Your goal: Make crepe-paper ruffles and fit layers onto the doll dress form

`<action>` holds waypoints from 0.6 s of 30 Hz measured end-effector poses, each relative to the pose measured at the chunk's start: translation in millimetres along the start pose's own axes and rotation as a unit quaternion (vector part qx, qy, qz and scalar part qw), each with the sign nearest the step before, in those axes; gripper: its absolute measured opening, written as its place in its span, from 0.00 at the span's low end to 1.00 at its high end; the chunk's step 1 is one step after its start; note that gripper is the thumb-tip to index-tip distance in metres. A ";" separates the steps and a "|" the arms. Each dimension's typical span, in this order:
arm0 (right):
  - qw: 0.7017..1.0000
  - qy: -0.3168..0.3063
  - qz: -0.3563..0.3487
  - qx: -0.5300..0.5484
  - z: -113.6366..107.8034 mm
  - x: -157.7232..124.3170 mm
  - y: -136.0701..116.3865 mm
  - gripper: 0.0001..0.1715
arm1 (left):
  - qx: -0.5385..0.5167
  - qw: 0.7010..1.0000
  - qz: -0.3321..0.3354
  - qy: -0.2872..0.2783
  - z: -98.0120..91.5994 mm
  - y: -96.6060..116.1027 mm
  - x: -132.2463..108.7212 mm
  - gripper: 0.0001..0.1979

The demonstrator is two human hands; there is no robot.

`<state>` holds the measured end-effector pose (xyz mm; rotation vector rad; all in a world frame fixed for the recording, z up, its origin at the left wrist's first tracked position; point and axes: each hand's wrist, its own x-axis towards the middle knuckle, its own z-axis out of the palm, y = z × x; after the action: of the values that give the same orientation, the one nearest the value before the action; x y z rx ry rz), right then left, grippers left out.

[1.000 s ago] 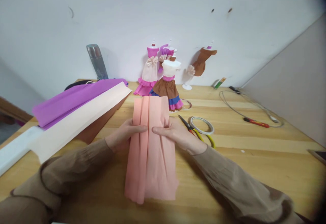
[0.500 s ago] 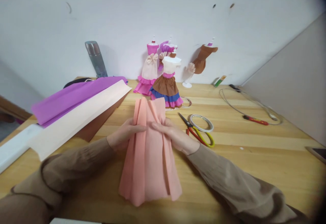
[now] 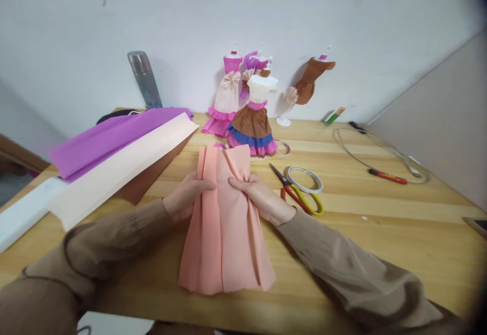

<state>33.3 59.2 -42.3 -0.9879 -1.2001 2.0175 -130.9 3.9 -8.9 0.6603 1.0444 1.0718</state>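
A pleated sheet of salmon-pink crepe paper (image 3: 238,238) is held up in front of me, narrower at the top and flaring at its lower edge. My left hand (image 3: 186,195) pinches its left side, thumb on the front and fingers hidden behind. On the right side my right hand (image 3: 264,198) grips it the same way, its thumb lying across a fold. Just beyond the right hand lie scissors (image 3: 299,195) with red and yellow handles, beside a roll of white tape (image 3: 304,178).
Several small dress forms in paper dresses (image 3: 251,122) stand by the wall. Purple, cream and brown paper sheets (image 3: 125,157) lie at left, near a grey bottle (image 3: 145,81). A cable (image 3: 342,147), a red-handled tool (image 3: 388,176) and a green stick-like item (image 3: 335,116) sit at right.
The thumbs have moved slightly apart on the crepe paper, and its folds lie a little differently. The whole view has shifted slightly.
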 end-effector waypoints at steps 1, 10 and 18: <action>1.000 -0.001 0.000 0.003 -0.2 0.0 -0.4 0.24 | -0.005 1.000 -0.001 0.002 -0.1 -0.2 0.3 0.20; 0.998 0.004 0.030 0.051 0.4 -0.8 -8.5 0.17 | -0.023 0.999 0.004 0.045 -0.8 -2.7 4.0 0.17; 0.999 -0.008 0.015 0.039 -3.5 0.1 -11.4 0.20 | -0.031 0.992 0.055 0.109 -6.0 2.0 10.6 0.15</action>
<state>37.4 65.7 -33.2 -0.9587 -1.1117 2.0830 -136.1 14.3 -13.3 0.5637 1.1679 1.2895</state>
